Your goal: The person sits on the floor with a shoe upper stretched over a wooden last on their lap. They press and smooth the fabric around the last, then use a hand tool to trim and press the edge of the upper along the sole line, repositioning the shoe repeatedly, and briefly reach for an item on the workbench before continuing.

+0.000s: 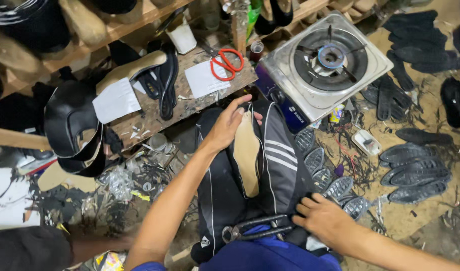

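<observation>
My left hand (pixel 226 128) grips the far end of a tan shoe insole (pixel 246 155) that lies along my lap, over black track trousers with white stripes (pixel 277 155). My right hand (pixel 324 217) rests near my lap with its fingers curled on the handles of black pincers (pixel 255 227), which lie across my thighs. The insole's underside is hidden.
A single-burner gas stove (pixel 326 60) stands at the upper right. The wooden bench (pixel 160 105) carries red-handled scissors (pixel 226 63), white paper pieces (pixel 203 79) and black shoe uppers (pixel 162 83). Black rubber soles (pixel 415 173) lie on the floor at right, scraps at left.
</observation>
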`<state>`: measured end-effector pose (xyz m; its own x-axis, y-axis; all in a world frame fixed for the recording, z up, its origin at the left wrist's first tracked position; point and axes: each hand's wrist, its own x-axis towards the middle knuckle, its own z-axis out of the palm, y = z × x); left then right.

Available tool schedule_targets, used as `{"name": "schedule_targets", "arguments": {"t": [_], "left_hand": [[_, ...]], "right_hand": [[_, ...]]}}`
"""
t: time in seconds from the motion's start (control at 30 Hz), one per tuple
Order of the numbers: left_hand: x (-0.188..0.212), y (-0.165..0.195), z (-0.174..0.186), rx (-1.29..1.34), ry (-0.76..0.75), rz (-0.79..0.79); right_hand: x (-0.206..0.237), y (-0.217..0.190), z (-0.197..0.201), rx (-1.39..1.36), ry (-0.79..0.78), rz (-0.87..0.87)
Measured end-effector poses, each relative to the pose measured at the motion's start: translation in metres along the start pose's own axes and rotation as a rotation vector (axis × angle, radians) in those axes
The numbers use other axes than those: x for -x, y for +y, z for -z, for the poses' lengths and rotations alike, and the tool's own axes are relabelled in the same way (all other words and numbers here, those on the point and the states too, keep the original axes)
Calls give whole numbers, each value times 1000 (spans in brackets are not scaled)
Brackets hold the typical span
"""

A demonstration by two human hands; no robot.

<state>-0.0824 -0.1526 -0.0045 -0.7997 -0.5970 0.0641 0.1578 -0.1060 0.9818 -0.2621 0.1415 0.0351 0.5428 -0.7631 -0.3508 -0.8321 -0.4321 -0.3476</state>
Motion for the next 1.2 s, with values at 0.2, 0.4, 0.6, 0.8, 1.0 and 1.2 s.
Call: {"name": "schedule_targets", "arguments": {"t": [0.2,0.4,0.6,0.8,1.0,1.2], "left_hand": [[17,-2,5,255,67,93],[23,-8,-7,98,49,-38],[16,-8,-8,47,66,-46],[20,-13,-3,50,80,-16],[21,-26,-3,21,163,-54],[18,-35,3,24,146,-73]], "right_hand": [[43,44,46,-52,-261,-82],[27,40,113,-433,-147,-413],[-38,23,100,-964,738,-516],[-91,27,92,-827,1396,294],[-107,47,81,-489,858,-302],[-109,44,78,-556,1045,-153]]}}
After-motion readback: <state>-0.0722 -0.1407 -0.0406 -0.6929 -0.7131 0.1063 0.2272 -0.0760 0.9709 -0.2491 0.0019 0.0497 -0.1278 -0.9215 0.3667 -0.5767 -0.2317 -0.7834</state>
